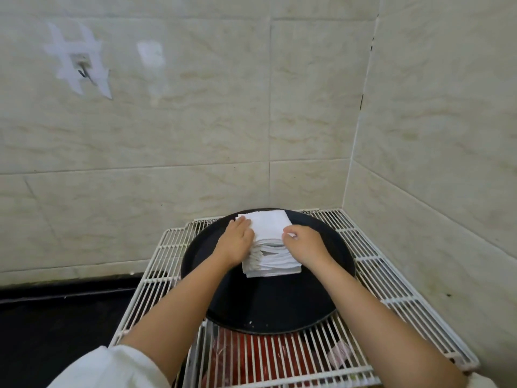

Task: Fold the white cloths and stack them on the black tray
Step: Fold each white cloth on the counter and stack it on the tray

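Two bare forearms reach in from the bottom edge — no watch, ring or bracelet shows on either wrist. The left hand (234, 240) and right hand (303, 242) are ungloved. A white sleeve (112, 368) is pushed up at the left elbow — loose, creased fabric; another scrap of white cloth (484, 380) shows by the right elbow.

I read this as a kitchen or back-of-house scullery corner: 2 walls of large cream marbled tiles (195, 130) meet at right, a stick-on hook (81, 69) is taped up, and white wire racks (391, 275) sit above a dark counter (56, 317).
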`<action>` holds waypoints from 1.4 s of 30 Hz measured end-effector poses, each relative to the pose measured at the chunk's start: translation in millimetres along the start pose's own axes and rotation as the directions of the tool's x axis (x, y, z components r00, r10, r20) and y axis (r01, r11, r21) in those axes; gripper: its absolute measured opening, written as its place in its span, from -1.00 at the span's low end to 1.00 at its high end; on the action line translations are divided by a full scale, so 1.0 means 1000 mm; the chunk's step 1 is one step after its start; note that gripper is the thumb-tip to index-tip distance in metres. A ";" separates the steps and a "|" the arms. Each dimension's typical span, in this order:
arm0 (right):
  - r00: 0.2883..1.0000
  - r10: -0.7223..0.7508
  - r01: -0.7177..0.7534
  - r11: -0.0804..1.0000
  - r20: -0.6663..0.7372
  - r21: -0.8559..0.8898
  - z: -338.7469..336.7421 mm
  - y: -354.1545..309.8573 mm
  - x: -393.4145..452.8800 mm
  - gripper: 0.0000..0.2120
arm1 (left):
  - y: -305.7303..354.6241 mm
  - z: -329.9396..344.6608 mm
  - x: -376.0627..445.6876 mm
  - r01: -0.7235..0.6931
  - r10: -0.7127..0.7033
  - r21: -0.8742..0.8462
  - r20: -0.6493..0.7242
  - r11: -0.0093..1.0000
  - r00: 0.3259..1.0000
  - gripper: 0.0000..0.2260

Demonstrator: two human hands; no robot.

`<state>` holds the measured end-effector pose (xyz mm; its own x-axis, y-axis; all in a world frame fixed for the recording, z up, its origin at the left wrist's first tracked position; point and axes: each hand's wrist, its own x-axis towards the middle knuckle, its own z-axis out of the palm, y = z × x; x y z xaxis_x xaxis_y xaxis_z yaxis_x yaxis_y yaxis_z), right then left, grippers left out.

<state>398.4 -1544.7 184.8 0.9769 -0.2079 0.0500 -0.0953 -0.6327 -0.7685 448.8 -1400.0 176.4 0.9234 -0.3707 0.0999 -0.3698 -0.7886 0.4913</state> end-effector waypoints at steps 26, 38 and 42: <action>0.577 -0.764 0.816 0.551 0.288 -0.175 0.278 -0.365 -0.266 -0.63 | -0.245 -0.274 -0.448 0.697 -0.434 0.432 -0.562 0.572 0.704 -0.65; -0.131 -0.844 0.949 0.045 0.520 0.311 0.552 -0.579 -0.604 -0.60 | -0.376 -0.358 -0.889 0.996 -0.695 0.069 -0.719 -0.063 0.006 -0.65; -0.307 -0.792 0.896 -0.054 0.528 0.441 0.637 -0.628 -0.701 -0.60 | -0.420 -0.371 -1.001 0.968 -0.687 -0.019 -0.701 -0.251 -0.192 -0.65</action>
<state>-104.9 -526.5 226.1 -0.1236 0.9587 0.2561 0.9647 0.1765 -0.1952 -282.1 -515.5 191.5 0.1488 0.9569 0.2495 0.9885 -0.1511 -0.0098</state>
